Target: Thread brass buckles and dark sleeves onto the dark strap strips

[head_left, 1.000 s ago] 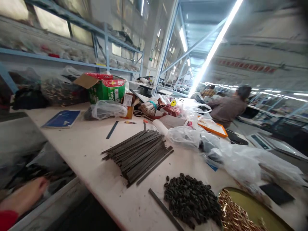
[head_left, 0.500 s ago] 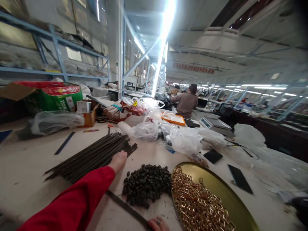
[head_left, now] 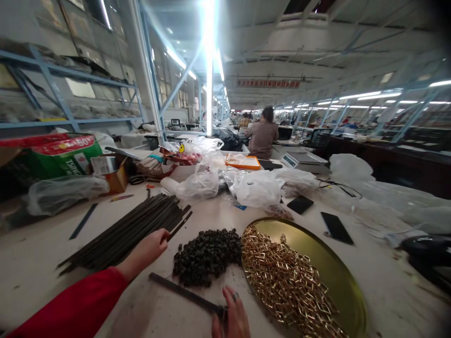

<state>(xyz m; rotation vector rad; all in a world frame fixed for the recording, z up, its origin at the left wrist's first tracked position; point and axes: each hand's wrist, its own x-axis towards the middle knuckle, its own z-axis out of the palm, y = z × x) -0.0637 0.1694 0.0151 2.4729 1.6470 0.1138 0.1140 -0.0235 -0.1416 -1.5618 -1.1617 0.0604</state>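
Observation:
My left hand (head_left: 150, 247), in a red sleeve, reaches across the white table (head_left: 45, 263) and its fingers close on the near end of one strip at the edge of a pile of long dark strips (head_left: 123, 232). My right hand (head_left: 230, 317) is at the bottom edge and grips the end of a single dark strip (head_left: 183, 293) that lies flat in front of me. A heap of small black pieces (head_left: 207, 256) lies between the two hands. To its right stands a round golden tray (head_left: 324, 267) holding many small gold-coloured rectangular buckles (head_left: 285, 281).
Plastic bags (head_left: 257, 188), two dark phones (head_left: 336, 227), a green carton (head_left: 56, 152), a small cardboard box (head_left: 112, 176) and an orange-rimmed tray (head_left: 243, 162) lie further back. A person in a brown top (head_left: 262, 136) sits at the far end. Blue shelving (head_left: 66, 98) lines the left.
The view has swung right and down. My left hand came up from below the table edge onto the strip pile and closed on a strip. My right hand came into view holding the single strip.

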